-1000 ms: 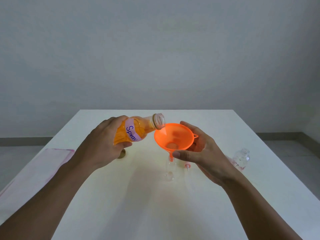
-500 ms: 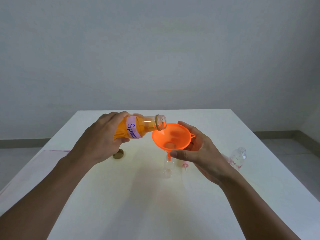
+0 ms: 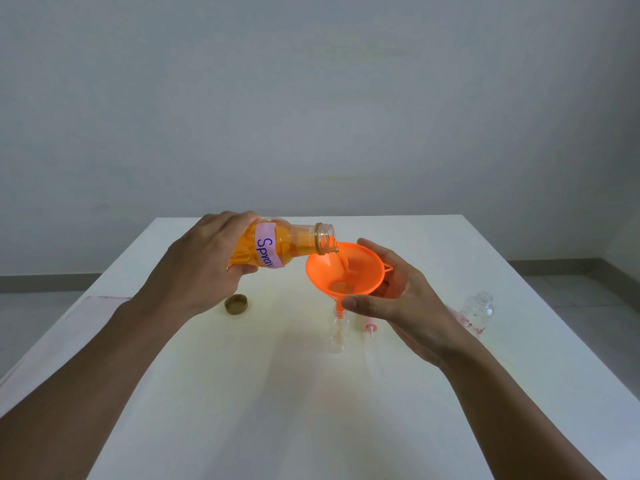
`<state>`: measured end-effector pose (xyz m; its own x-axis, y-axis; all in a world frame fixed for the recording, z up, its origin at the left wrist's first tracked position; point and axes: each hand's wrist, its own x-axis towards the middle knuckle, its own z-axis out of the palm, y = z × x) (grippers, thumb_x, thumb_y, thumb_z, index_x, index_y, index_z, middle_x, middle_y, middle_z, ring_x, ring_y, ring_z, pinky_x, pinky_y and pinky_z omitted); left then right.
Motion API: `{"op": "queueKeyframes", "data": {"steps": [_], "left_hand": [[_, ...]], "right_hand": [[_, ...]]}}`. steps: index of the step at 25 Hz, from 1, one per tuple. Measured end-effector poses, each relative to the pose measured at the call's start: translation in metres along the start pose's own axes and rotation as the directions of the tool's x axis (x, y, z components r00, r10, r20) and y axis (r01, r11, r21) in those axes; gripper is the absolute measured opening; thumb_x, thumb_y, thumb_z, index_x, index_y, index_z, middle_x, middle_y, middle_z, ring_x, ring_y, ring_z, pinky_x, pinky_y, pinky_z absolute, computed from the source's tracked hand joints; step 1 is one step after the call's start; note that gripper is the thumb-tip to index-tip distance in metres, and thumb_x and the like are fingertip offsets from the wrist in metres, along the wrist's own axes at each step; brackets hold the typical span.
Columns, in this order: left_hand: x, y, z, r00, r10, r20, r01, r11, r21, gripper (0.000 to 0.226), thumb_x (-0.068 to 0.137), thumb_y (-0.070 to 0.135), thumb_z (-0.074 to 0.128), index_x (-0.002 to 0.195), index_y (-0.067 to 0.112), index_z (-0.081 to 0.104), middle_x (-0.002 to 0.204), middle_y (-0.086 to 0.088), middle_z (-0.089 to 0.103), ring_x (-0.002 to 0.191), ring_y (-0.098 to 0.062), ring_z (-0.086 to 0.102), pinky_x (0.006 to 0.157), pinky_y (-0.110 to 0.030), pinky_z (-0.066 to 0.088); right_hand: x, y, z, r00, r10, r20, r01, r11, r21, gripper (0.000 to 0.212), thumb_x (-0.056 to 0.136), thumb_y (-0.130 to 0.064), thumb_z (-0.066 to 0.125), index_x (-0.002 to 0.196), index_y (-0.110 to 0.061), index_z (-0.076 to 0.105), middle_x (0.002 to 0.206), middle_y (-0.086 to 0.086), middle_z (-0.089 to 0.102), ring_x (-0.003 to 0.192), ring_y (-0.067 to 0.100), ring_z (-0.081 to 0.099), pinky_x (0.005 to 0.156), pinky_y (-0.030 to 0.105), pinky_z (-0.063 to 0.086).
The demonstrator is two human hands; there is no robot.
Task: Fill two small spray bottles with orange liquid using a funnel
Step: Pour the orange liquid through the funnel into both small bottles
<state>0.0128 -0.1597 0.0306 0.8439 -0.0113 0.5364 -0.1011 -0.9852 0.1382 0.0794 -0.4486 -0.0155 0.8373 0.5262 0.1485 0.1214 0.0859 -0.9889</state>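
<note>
The left hand grips the big bottle tilted so orange liquid runs into the funnel, which the right hand holds by its rim so the spout sits inside the small spray bottle on the table.

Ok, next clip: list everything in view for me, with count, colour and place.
large bottle: 1, clear, orange liquid, pink "Spray" label; tilted, pouring into the funnel
funnel: 1, orange; seated in the centre small bottle's neck
centre small bottle: 1, clear; mid-table
right small bottle: 1, clear, uncapped; upright at the right
cap: 1, gold; on the table, left of centre
spray head: 1, pink and white; lying right of the centre small bottle
table: 1, white
left hand: 1; grips the large bottle
right hand: 1; holds the funnel
</note>
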Motion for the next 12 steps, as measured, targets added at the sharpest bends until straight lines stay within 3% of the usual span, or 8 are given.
{"op": "queueKeyframes", "data": {"steps": [12], "left_hand": [[0.0023,-0.0038,-0.0018,1.0,0.014,-0.016,-0.013,1.0,0.011,0.07,0.073,0.02,0.084,0.133,0.021,0.049,0.123,0.0,0.061,0.11,-0.026,0.055,0.078,-0.047,0.055]], "right_hand": [[-0.0002,-0.0024,0.0009,1.0,0.008,0.001,-0.008,1.0,-0.019,0.101,0.058,-0.013,0.098,0.146,-0.03,0.049,0.131,-0.002,0.066,0.114,0.015,0.071,0.093,0.033,0.058]]}}
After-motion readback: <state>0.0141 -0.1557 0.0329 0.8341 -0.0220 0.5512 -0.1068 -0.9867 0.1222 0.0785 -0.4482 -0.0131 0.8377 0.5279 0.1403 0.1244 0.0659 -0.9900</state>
